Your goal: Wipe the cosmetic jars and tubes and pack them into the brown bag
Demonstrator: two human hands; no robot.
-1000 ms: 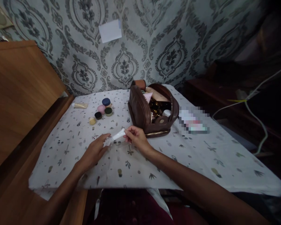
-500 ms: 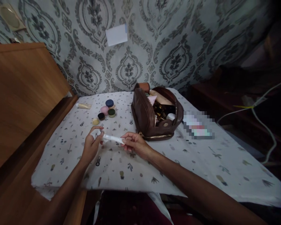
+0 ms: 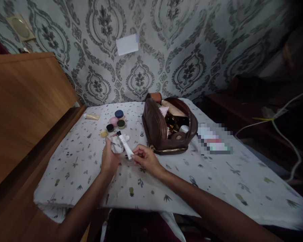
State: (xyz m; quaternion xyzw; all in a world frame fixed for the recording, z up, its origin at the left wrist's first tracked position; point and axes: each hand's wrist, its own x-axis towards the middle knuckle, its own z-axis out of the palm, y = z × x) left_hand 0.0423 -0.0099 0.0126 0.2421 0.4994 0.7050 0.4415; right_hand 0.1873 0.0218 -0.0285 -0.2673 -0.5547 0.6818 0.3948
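Note:
Between thumb and fingers, my right hand pinches the lower end of a slim white squeeze tube with a black cap. The tube leans up and to the left, its cap near my left hand. A crumpled white tissue or cloth is held in the left hand, behind the tube. Just beyond the left hand lies a cluster of small jars: a blue-lidded jar, a pink one, a green-lidded jar, a black-lidded jar and a yellowish one.
An open brown toiletry bag full of items stands right of the jars, with a brown cylindrical object behind it. A beige tube lies at the far left of the patterned tablecloth. A wooden panel borders the left.
The tube has swung from nearly level to steeply slanted, and its black cap now shows. My left hand has moved right and turned, with the white tissue or cloth showing more.

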